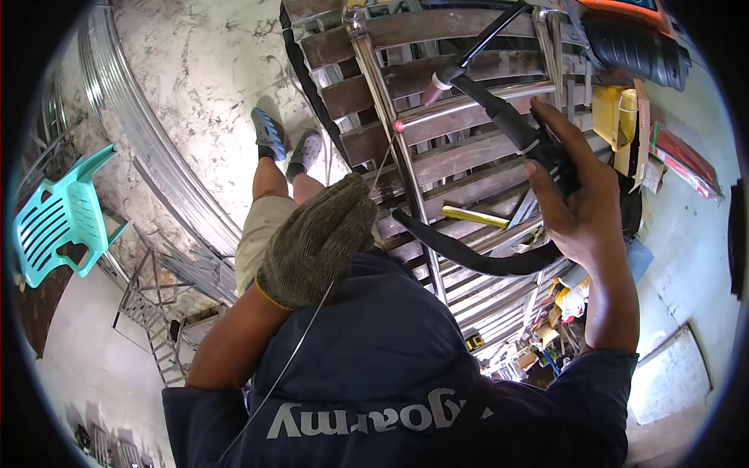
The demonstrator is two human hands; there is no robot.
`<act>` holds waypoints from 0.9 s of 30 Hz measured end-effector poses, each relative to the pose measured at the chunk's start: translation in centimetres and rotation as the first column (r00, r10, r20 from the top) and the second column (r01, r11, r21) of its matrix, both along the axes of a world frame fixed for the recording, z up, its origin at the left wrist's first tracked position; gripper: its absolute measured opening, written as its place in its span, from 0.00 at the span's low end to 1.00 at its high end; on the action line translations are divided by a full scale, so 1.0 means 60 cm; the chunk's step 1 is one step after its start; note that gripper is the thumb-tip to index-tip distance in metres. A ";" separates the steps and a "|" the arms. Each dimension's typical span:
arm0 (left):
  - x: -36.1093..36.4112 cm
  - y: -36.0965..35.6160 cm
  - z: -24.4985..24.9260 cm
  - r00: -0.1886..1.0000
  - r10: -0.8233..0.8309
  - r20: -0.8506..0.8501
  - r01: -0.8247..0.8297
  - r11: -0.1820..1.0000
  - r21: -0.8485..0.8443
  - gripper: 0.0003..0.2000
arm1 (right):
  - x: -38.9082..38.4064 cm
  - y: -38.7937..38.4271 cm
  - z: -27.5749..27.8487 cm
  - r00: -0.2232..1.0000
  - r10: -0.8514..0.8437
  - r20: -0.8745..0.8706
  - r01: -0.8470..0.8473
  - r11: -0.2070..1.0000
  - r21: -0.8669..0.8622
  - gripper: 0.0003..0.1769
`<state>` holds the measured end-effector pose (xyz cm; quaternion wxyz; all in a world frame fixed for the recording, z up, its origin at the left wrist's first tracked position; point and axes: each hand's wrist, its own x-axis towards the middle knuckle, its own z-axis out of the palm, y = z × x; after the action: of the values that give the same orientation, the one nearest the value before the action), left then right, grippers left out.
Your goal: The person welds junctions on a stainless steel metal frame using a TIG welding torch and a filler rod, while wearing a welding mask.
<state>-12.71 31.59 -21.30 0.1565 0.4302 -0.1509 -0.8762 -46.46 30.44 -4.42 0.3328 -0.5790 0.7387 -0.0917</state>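
Dark shirt cloth (351, 343) with pale lettering fills the near foreground. From it the gloved left hand (316, 242) reaches up, its fingers closed together on a thin rod (385, 162). The rod's long axis slants from those fingertips up and slightly right to a reddish spot (399, 125), where a crossbar (476, 107) meets a long metal tube (378, 82); whether the rod's tip touches there is hard to be sure of. Its other end trails down and left over the shirt.

The bare right hand (589, 214) has two digits curled about the black handle of a torch (511, 125), the remaining ones hidden behind. Its pale pinkish nozzle (431, 92) slants down and left toward the spot, near but apparently apart. Of the two hands, the left is nearer the joint.

Tube and crossbar, both shiny with brownish patches, lie over the brown slats of the worktop (328, 48), the joint just in from its left edge. Below the crossbar, a yellow strip (473, 215) rests on the slats, and a black hose (468, 257) curves toward the right wrist.
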 end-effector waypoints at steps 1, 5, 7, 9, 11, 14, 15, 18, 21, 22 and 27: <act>-0.001 -0.003 0.004 0.999 0.043 -0.022 -0.041 0.995 0.086 0.17 | -0.001 0.000 -0.005 1.000 0.003 -0.001 -0.003 1.000 -0.009 0.35; -0.004 -0.027 0.027 0.992 0.127 -0.027 -0.117 0.967 0.225 0.19 | 0.006 -0.004 -0.004 1.000 -0.014 0.019 0.014 0.999 0.034 0.34; -0.012 -0.033 0.033 0.991 -0.090 0.100 0.107 0.978 -0.177 0.20 | 0.005 -0.006 -0.011 1.000 0.006 0.025 -0.006 1.000 0.005 0.34; -0.005 -0.044 0.018 0.998 0.024 -0.062 -0.013 0.985 0.174 0.19 | 0.005 -0.009 -0.014 1.000 0.012 0.024 -0.012 1.000 0.014 0.34; 0.001 -0.045 0.014 0.969 0.208 -0.134 -0.104 0.835 0.541 0.18 | 0.006 -0.013 -0.013 1.000 0.006 0.016 -0.007 0.998 0.058 0.34; -0.001 -0.048 0.017 0.965 0.220 -0.145 -0.106 0.829 0.549 0.20 | 0.012 -0.020 -0.013 1.000 0.027 0.003 -0.028 0.997 0.065 0.33; -0.001 -0.047 0.018 0.966 0.211 -0.148 -0.103 0.842 0.529 0.21 | 0.014 -0.022 -0.015 0.999 0.033 0.010 -0.033 0.998 0.054 0.33; -0.003 -0.044 0.020 0.972 0.183 -0.148 -0.088 0.866 0.491 0.22 | 0.014 -0.025 -0.021 0.998 0.052 0.019 -0.053 0.998 0.024 0.33; -0.005 -0.040 0.021 0.976 0.154 -0.156 -0.061 0.874 0.482 0.24 | 0.013 -0.026 -0.022 0.998 0.054 0.022 -0.055 0.998 0.033 0.33; -0.006 -0.038 0.021 0.977 0.144 -0.159 -0.051 0.874 0.483 0.25 | 0.013 -0.028 -0.019 0.999 0.041 0.029 -0.042 0.998 0.055 0.33; -0.014 -0.031 0.015 0.979 0.119 -0.163 -0.025 0.871 0.490 0.28 | 0.015 -0.030 -0.019 0.999 0.007 0.044 -0.011 0.997 0.079 0.34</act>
<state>-13.52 29.73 -20.39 0.0897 0.3765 0.1052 -0.9160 -45.54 28.63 -5.58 0.3721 -0.5664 0.7316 -0.0736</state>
